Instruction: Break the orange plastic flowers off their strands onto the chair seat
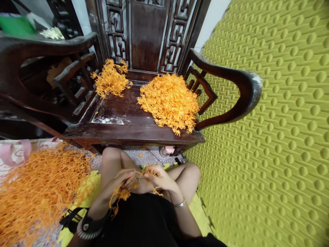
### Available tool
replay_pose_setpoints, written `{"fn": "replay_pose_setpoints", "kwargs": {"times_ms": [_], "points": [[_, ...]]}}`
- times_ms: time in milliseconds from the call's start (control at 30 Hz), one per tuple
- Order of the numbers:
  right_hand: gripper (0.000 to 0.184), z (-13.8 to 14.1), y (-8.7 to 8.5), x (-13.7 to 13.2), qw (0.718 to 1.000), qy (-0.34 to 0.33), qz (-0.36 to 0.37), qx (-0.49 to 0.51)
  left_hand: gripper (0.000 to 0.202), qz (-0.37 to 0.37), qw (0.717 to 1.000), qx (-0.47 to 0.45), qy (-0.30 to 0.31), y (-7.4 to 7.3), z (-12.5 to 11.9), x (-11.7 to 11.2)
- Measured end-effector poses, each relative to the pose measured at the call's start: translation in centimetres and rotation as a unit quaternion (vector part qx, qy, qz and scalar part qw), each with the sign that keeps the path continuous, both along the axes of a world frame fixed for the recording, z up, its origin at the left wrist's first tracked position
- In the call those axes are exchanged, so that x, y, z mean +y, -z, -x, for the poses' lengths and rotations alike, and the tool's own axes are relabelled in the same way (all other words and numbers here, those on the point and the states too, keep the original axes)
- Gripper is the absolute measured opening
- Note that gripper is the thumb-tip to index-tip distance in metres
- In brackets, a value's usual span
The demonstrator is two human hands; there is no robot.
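Above my lap, my left hand is closed with thumb and finger pinching a thin orange plastic strand. More of the orange pieces dangle below that palm. Close beside it, my right hand is closed on another part of the orange strands, with small curly ends sticking out between the fingers. A thin orange length spans the short gap between both hands. On the dark wooden chair seat lie a large heap of small curly orange pieces at the right and a smaller, looser heap at the left.
A big tangle of long orange strands covers the floor at my left, by a white and pink bag. The carved chair stands before me, its arms at both sides. Yellow bumpy matting extends at the right. A pink-topped jar sits under the chair.
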State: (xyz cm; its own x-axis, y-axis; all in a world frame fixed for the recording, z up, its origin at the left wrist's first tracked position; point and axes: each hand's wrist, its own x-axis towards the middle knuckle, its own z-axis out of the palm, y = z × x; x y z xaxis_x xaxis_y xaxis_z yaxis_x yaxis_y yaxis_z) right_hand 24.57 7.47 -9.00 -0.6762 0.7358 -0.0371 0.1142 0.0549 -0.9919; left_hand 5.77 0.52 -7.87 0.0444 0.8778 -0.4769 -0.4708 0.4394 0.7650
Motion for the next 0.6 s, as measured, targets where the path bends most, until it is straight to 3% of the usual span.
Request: {"fn": "replay_pose_setpoints", "kwargs": {"times_ms": [100,167,233,400,433,467,533,567,600], "points": [[0.058,0.1,0.9,-0.5,0.99,0.142,-0.001,0.002,0.018,-0.021,0.997,0.032,0.072,1.0,-0.7,-0.3],[0.059,0.0,0.5,-0.8,0.976,0.219,-0.018,-0.002,0.026,-0.061,0.986,0.063,0.144,1.1,-1.4,-0.6],[0.058,0.1,-0.7,-1.4,0.952,0.303,-0.044,-0.023,0.032,-0.1,0.973,0.08,0.193,0.6,-2.1,-0.9],[0.057,-1.0,-5.3,-2.8,0.887,0.431,-0.135,-0.094,0.033,-0.101,0.969,0.065,0.217,-0.5,-2.5,-1.9],[0.056,-2.0,-6.1,-2.6,0.852,0.489,-0.161,-0.097,0.033,-0.084,0.97,0.053,0.223,-0.2,-2.2,-2.3],[0.053,-3.4,-7.0,-2.2,0.795,0.568,-0.196,-0.087,0.034,-0.058,0.971,0.037,0.227,0.5,-1.8,-2.7],[0.047,-6.7,-8.7,-0.9,0.645,0.714,-0.272,-0.03,0.035,0.014,0.98,0.003,0.198,2.4,-0.7,-3.8],[0.047,-8.4,-9.4,-0.1,0.589,0.747,-0.308,0.009,0.036,0.051,0.985,-0.012,0.165,3.4,0.0,-4.3],[0.046,-9.8,-10.0,0.7,0.578,0.75,-0.321,0.028,0.035,0.08,0.989,-0.019,0.12,4.5,0.6,-4.7]]}}
